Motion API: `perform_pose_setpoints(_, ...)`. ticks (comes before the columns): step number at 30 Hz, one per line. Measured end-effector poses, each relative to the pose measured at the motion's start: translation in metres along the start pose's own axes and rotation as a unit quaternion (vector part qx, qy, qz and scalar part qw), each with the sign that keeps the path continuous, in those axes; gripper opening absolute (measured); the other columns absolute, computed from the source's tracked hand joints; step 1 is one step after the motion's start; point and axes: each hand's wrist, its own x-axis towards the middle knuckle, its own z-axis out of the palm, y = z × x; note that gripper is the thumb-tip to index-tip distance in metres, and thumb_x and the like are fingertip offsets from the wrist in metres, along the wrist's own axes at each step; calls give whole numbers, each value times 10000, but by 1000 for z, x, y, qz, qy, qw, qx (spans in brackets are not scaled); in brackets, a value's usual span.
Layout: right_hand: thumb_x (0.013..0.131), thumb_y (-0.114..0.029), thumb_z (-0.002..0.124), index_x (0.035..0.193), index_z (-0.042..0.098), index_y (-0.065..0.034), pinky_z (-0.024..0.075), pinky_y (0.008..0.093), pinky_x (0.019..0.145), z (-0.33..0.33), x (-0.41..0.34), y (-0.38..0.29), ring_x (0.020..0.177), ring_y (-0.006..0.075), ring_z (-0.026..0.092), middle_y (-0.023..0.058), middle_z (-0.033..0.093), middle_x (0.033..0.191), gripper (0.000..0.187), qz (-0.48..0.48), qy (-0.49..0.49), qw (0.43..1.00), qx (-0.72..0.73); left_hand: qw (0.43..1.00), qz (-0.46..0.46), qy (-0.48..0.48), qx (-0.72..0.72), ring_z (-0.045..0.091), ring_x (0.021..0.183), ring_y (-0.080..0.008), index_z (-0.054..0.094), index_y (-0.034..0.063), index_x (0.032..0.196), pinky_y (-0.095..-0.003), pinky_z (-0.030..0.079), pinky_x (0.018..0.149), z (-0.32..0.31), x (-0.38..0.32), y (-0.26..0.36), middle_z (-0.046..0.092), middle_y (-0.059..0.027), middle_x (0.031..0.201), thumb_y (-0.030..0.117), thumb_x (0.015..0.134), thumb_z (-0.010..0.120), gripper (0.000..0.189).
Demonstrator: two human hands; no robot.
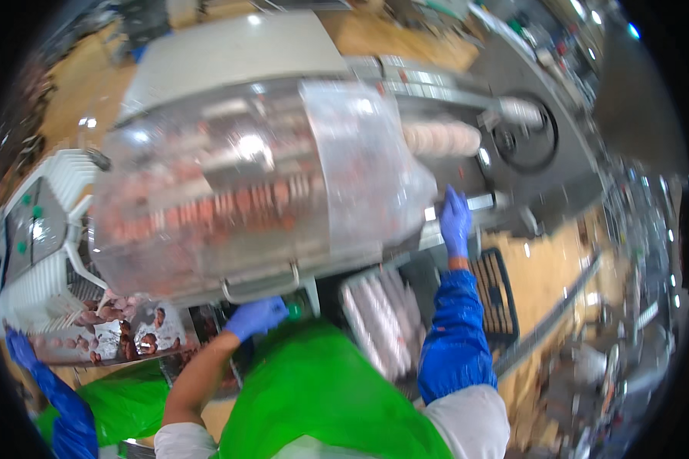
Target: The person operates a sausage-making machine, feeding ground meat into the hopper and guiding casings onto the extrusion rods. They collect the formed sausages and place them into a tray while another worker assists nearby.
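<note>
In a purple glove, my left hand (257, 317) is at the front edge of a large machine, its fingertips beside a round green button (293, 311). Whether they touch it I cannot tell. My right hand (456, 222), also gloved and with a blue sleeve behind it, reaches to the machine's right front edge. It is near a loose clear plastic sheet (367, 166), and nothing shows clearly in its fingers. Under the machine's transparent cover (149, 172) runs a blurred row of reddish pieces (235, 203). A pale ribbed roll (443, 137) emerges past the sheet.
Long pale wrapped packs (379, 321) lie in a dark crate before me. A black handwheel (525, 132) is at the machine's right. At left, a co-worker's gloved hand (23, 347) is by a metal tray (161, 335) holding meat pieces. A black slatted crate (495, 292) sits right of my arm.
</note>
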Motion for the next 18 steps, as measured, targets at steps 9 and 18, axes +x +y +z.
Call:
perform_pose_setpoints(9,808,-246,655,780,603,-3,472,401,656,-124,-272,-31,648,282,598,153,621,699,250,314,-105,943,-23,993,56,88,-49,649,668,-342,679,53,820,-421,507,639,21,-34,-14,656,-157,708,345,849,625,298)
perform_pose_setpoints(18,724,-71,648,1260,506,18,515,355,752,-109,-424,49,838,231,641,186,665,942,563,394,-288,857,166,998,-32,51,26,629,698,-364,662,41,827,-430,490,643,84,-81,-43,635,-177,717,363,852,626,325)
